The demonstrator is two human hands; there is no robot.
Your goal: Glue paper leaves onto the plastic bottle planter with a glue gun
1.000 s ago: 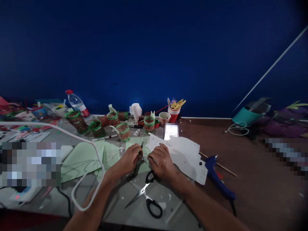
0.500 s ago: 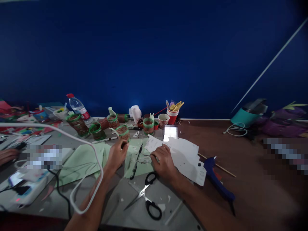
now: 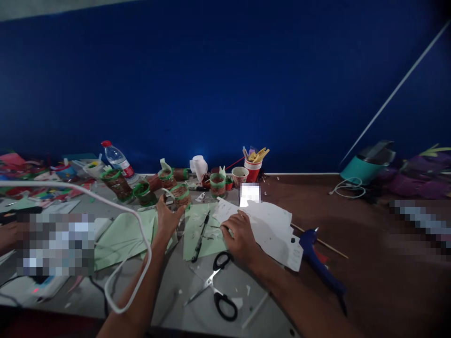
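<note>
My left hand is open, thumb and fingers spread, just in front of a small brown cup with a green rim. Whether it touches the cup I cannot tell. My right hand rests with curled fingers on the left part of a cut white paper sheet; a thin dark piece shows by its fingertips, and what they hold is unclear. Between the hands a black pen lies on a light green sheet. Closer to me, black-handled scissors lie spread on the table.
A blue glue gun and wooden stick lie right. Behind stand similar brown-green cups, a bottle and a red cup. A white cable loops before my left forearm. Another person's hand is far left.
My left hand has opened from a closed pinch and shifted slightly left and up, towards the brown cup. My right hand stays on the paper.
</note>
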